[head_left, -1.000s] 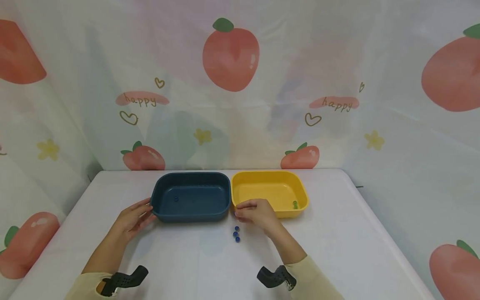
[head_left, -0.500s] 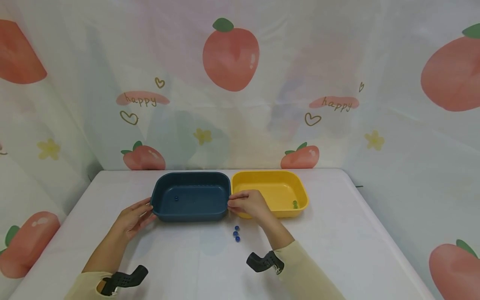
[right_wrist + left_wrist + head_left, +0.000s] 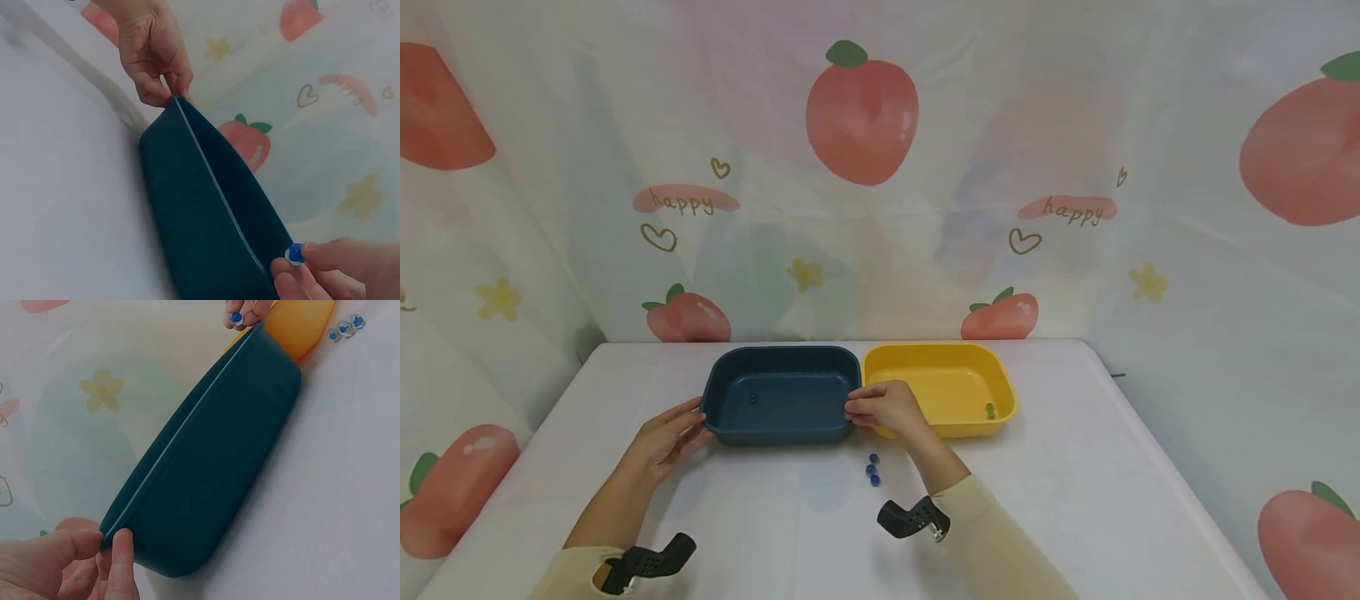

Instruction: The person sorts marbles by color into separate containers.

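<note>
My left hand [image 3: 662, 442] pinches the left rim of a dark blue plastic bin [image 3: 782, 437], thumb and fingers on either side of the edge in the left wrist view. My right hand [image 3: 891, 407] is at the bin's right end, fingertips by the rim. Between its thumb and fingers is a clear glass marble [image 3: 294, 254] with a blue centre, also visible in the left wrist view. Inside the bin lies one blue marble [image 3: 753, 399]. Three more blue marbles [image 3: 872, 470] sit in a short line on the table, in front of the bins.
A yellow bin [image 3: 940, 353] stands against the blue bin's right side, partly behind my right hand. Green marbles [image 3: 990, 411] lie in its right corner. Both bins rest near the back edge of a white-covered table [image 3: 760, 517], before a fruit-printed cloth backdrop [image 3: 910, 250].
My right hand has moved left from the yellow bin's front corner to the blue bin's right end, carrying the marble. The left hand has stayed on the rim.
</note>
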`<state>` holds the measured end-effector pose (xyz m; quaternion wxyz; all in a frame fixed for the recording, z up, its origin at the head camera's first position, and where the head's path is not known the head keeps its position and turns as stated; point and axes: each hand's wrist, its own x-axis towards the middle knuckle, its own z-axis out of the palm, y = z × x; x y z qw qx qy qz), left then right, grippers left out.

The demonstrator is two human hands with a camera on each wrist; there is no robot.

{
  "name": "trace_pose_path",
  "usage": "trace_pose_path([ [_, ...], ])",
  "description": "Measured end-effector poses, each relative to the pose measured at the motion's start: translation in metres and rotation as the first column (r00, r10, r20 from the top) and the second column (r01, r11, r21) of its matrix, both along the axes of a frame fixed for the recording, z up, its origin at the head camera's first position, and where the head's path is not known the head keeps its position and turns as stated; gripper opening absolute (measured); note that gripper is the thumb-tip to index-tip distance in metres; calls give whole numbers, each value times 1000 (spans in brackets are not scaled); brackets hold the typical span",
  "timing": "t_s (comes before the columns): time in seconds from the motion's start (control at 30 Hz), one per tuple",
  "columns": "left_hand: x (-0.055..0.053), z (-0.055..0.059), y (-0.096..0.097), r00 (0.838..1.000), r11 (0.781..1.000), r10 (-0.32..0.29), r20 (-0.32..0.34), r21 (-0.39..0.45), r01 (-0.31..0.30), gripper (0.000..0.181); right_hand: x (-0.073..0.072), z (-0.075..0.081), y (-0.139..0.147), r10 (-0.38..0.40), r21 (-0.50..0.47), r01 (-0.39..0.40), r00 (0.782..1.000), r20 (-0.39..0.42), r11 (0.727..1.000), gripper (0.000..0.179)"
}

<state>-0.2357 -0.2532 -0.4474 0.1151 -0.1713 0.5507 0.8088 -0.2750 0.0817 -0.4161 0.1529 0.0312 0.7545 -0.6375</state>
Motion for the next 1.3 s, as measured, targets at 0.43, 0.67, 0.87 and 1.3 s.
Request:
trace_pose_path([
  [0.43, 0, 0, 1, 1000, 999, 3, 20, -50, -2, 62, 1, -3, -3, -22, -1, 22, 1000, -1, 1000, 21],
  [0.67, 0, -2, 1, 1000, 1000, 16, 15, -10, -15, 44, 4, -5, -2, -38, -8, 38, 999, 6, 999, 24],
  [0.87, 1, -2, 0, 1000, 1000, 15, 4, 7, -15, 31, 10, -6, 1, -30, 1, 30, 999, 11, 1000, 26],
  [1.3, 2, -1, 1, 1000, 1000, 14, -3, 4, -13, 24, 29, -8, 15, -40, 17, 40, 999, -25, 999, 22],
])
